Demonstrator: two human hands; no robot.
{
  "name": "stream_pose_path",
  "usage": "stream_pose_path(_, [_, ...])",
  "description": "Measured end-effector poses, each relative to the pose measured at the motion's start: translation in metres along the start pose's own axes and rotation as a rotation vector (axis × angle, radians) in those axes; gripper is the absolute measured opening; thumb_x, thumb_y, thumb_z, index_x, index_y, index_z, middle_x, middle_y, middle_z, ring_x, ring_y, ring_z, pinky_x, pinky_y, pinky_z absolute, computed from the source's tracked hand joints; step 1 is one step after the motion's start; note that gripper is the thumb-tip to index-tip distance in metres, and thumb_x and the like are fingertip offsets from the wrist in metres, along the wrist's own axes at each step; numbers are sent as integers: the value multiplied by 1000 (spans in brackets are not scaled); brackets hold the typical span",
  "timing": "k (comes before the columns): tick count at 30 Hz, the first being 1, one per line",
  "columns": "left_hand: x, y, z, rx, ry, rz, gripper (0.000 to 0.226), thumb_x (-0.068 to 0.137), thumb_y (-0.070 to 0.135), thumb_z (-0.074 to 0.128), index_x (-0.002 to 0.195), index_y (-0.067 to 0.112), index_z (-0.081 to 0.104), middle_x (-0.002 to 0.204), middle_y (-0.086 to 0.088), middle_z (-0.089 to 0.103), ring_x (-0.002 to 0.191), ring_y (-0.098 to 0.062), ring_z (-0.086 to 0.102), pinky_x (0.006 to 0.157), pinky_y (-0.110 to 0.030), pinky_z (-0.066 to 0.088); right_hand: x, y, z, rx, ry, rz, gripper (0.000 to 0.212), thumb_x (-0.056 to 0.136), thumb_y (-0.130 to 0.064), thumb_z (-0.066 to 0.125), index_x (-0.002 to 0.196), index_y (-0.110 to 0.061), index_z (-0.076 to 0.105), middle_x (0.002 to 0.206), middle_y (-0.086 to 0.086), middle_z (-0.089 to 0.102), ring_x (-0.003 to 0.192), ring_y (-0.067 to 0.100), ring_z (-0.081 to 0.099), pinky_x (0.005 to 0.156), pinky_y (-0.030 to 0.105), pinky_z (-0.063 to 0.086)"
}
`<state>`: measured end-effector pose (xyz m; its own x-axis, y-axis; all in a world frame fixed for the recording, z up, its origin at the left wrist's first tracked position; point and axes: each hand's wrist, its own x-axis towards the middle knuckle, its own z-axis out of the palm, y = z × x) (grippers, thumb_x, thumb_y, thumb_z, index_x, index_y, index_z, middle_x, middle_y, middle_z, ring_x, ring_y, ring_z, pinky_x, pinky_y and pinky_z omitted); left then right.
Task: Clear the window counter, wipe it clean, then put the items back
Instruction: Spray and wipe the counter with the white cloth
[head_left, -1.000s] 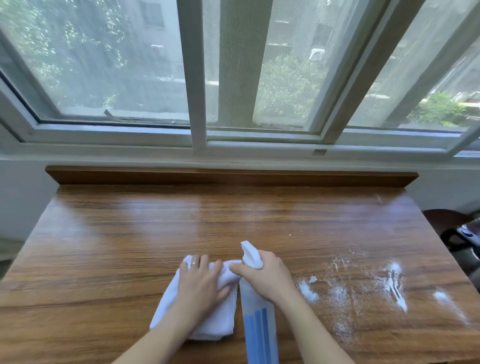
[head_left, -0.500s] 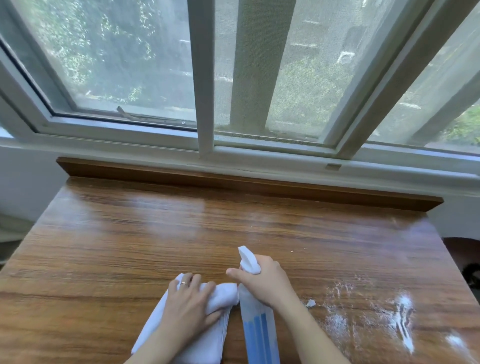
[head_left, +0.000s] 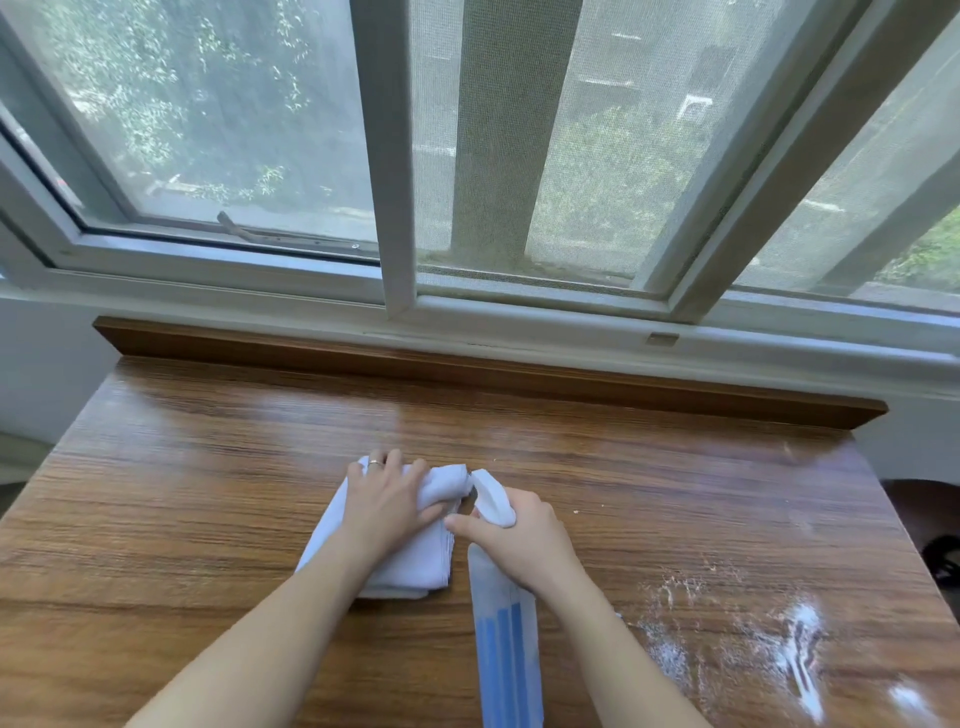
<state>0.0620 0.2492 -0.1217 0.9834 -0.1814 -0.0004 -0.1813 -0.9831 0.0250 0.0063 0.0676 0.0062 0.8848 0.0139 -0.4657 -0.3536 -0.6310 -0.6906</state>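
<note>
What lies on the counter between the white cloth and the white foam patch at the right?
The spray bottle, held by the right hand, as the head view shows.

Left hand (head_left: 385, 503) presses white cloth (head_left: 400, 566) on wooden counter (head_left: 208, 493); right hand (head_left: 524, 540) grips spray bottle (head_left: 506, 644).

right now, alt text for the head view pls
A person's left hand presses a white cloth on a wooden counter under a window, while the right hand grips a spray bottle. White foam streaks the counter's right side.
</note>
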Motion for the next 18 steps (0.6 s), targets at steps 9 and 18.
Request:
stream_pose_path(9, [-58,15,6,-30,43,17,53,61,67,54,85,21,65,82,-6,57,82,-31,58,68,-42,38,18,-4,-13,20,37,-8,48,76,-54,74,89,-8,64,75,-2,61,68,11,52,62,30,38])
stream_pose_path(18, [-62,16,9,-72,128,22,49,61,69,53,72,22,62,75,-3,56,76,-30,61,65,-40,38,30,-8,-11,20,14,-16,51,75,-56,74,88,-8,62,73,-5,59,67,10,51,63,31,39])
